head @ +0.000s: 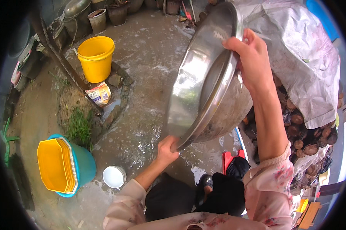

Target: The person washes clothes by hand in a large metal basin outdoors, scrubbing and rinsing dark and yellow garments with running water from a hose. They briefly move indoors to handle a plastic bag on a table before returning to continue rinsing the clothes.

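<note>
A large stainless steel basin is tilted steeply on its side before me, its shiny inside facing left. My right hand grips the upper part of its rim, thumb on the inner side. Low on the same rim, my left hand holds the near edge. The basin's outer wall looks dull and stained. Beneath it lies wet concrete ground with water and suds. To the left of my left hand stands a small white bowl.
Stacked yellow tubs sit in a blue bucket at left. A yellow bucket stands beyond a grassy bed and a leaning wooden pole. Silver sheeting covers stacked logs at right. A red plastic object lies by my legs.
</note>
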`<action>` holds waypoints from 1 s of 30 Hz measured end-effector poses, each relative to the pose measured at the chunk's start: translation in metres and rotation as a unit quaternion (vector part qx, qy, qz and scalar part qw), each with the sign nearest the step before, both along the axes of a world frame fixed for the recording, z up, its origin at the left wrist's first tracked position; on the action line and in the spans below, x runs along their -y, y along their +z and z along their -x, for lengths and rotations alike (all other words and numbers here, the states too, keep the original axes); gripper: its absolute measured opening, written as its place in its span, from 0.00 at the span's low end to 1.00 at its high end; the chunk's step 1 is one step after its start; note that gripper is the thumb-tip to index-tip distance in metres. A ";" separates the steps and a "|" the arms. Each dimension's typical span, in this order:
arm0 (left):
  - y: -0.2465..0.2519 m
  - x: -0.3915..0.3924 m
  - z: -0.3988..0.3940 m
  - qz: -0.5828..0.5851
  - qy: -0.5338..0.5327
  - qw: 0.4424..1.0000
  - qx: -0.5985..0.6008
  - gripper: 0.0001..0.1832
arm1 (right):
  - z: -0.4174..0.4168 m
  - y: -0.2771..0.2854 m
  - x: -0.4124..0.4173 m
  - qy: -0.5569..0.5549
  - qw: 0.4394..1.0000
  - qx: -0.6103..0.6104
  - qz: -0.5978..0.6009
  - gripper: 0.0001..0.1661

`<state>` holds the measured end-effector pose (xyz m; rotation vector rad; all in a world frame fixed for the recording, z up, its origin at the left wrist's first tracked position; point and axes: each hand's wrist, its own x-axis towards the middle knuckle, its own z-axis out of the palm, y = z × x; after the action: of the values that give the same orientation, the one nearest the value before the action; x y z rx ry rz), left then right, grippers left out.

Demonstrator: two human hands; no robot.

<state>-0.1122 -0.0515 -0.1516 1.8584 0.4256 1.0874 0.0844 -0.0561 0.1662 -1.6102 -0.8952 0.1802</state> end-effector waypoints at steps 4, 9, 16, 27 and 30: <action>0.016 -0.035 0.023 -0.083 -0.010 0.996 -0.040 0.09 | -0.019 -0.028 0.041 0.014 0.989 -0.110 -0.102 0.08; 0.046 -0.075 0.031 -0.248 -0.067 0.957 -0.135 0.07 | -0.053 -0.119 0.122 -0.083 0.951 -0.225 -0.195 0.09; 0.048 -0.056 0.011 -0.390 -0.201 0.868 -0.232 0.13 | -0.034 -0.243 0.253 -0.149 0.861 -0.449 -0.186 0.17; -0.029 -0.031 0.020 -0.485 -0.338 0.701 -0.399 0.17 | 0.004 -0.298 0.637 -0.417 0.806 -0.278 0.314 0.11; -0.045 -0.035 0.030 -0.484 -0.369 0.653 -0.450 0.17 | 0.071 -0.333 0.688 -0.435 0.760 -0.178 0.449 0.28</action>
<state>-0.1421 -0.0161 -0.1970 3.0299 -0.5389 -0.4214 0.0137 -0.7442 -0.1666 -2.5963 0.4123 0.2583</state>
